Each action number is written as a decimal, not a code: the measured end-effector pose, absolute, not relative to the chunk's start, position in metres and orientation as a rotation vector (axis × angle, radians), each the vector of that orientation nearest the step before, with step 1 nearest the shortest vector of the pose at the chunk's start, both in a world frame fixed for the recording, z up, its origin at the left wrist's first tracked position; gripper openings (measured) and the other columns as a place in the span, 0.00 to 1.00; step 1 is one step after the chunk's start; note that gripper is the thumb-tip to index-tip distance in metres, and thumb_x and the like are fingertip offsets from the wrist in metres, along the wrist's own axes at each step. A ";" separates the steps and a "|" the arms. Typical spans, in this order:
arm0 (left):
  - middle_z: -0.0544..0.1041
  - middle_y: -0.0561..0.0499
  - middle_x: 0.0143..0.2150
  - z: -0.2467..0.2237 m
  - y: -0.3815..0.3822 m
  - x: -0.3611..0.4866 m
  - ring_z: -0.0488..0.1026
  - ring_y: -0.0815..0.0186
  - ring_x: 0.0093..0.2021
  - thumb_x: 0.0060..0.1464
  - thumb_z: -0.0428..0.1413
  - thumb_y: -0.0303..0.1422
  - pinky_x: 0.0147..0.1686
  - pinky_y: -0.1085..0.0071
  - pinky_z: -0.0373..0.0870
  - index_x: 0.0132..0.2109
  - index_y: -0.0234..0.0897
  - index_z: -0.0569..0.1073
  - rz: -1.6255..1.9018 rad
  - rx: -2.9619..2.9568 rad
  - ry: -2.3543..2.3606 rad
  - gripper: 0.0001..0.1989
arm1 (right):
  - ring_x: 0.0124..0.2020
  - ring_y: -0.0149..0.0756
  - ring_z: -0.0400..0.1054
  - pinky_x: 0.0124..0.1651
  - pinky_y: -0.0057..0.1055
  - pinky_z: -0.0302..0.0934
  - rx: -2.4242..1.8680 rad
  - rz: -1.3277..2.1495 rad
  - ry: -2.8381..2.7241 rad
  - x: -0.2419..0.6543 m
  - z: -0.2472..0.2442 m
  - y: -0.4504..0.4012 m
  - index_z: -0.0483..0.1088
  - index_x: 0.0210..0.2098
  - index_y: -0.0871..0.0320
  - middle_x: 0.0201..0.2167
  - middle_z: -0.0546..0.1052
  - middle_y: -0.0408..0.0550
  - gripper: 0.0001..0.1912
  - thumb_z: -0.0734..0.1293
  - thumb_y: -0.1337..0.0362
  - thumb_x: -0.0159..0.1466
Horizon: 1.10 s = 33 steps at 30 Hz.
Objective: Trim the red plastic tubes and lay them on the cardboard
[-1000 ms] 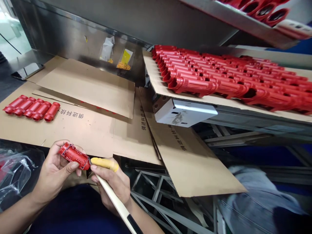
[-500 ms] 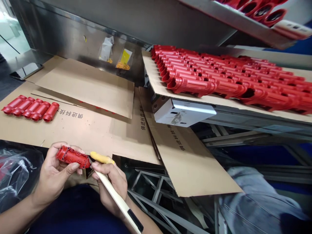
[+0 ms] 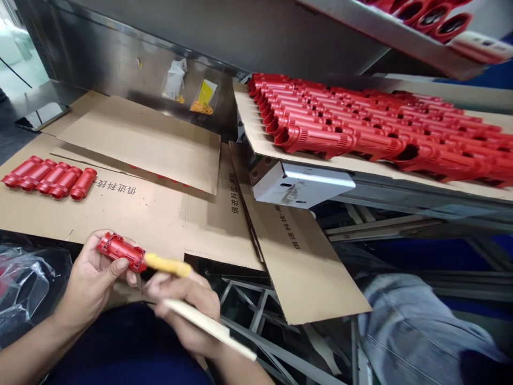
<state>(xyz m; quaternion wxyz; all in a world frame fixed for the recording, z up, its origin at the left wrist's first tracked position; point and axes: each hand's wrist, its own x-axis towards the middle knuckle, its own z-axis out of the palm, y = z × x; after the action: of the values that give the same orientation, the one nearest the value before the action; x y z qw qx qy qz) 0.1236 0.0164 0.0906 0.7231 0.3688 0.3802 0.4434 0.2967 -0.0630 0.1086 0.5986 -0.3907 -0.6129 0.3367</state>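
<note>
A red plastic part (image 3: 122,251) with an open, ribbed face is gripped in my left hand (image 3: 94,275), thumb across its lower edge. My right hand (image 3: 186,302) is closed around a cream-handled tool (image 3: 204,321), its handle slanting down to the right. A thin blade shows near the part's lower right end; whether it touches is unclear. Yellow covering (image 3: 168,264) wraps a finger of my right hand, close to the part's right end. Several red tubular parts (image 3: 83,183) lie in a row on the cardboard (image 3: 140,219) at the left.
Many red parts (image 3: 328,123) fill a cardboard-covered shelf at the right, above a white metal bracket (image 3: 302,184). Small bags (image 3: 205,97) and a phone (image 3: 42,116) lie behind the cardboard. Clear plastic (image 3: 32,289) is at lower left; a person's denim-clad leg (image 3: 417,326) at lower right.
My right hand has moved slightly right, and the tool's handle has swung to a flatter slant. The red part in my left hand has shifted and turned a little. A cardboard flap at the right has moved left.
</note>
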 end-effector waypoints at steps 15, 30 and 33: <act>0.80 0.51 0.46 0.090 0.003 0.122 0.84 0.64 0.42 0.54 0.68 0.25 0.39 0.73 0.85 0.48 0.41 0.68 1.248 1.308 0.901 0.20 | 0.48 0.40 0.75 0.49 0.36 0.77 -1.092 0.249 -1.567 0.290 0.093 -0.056 0.73 0.57 0.62 0.50 0.79 0.57 0.21 0.69 0.80 0.66; 0.82 0.45 0.43 0.085 0.015 0.118 0.77 0.69 0.25 0.60 0.66 0.37 0.26 0.74 0.77 0.55 0.37 0.66 0.836 0.812 0.716 0.22 | 0.41 0.35 0.79 0.43 0.31 0.77 -1.300 0.190 -1.338 0.311 0.075 -0.057 0.75 0.54 0.53 0.42 0.81 0.49 0.16 0.67 0.75 0.70; 0.82 0.43 0.45 0.082 0.013 0.117 0.78 0.66 0.28 0.64 0.62 0.39 0.28 0.71 0.77 0.59 0.37 0.66 0.787 0.799 0.694 0.22 | 0.47 0.36 0.79 0.52 0.33 0.75 -1.287 0.410 -1.255 0.312 0.086 -0.059 0.77 0.51 0.52 0.47 0.81 0.49 0.12 0.70 0.71 0.70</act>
<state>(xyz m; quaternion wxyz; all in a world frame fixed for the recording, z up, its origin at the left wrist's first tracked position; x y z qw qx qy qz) 0.1171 0.0129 0.0817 0.7902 0.3713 0.3225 0.3656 0.3117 -0.0588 0.0858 0.6044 -0.5561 -0.5422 0.1773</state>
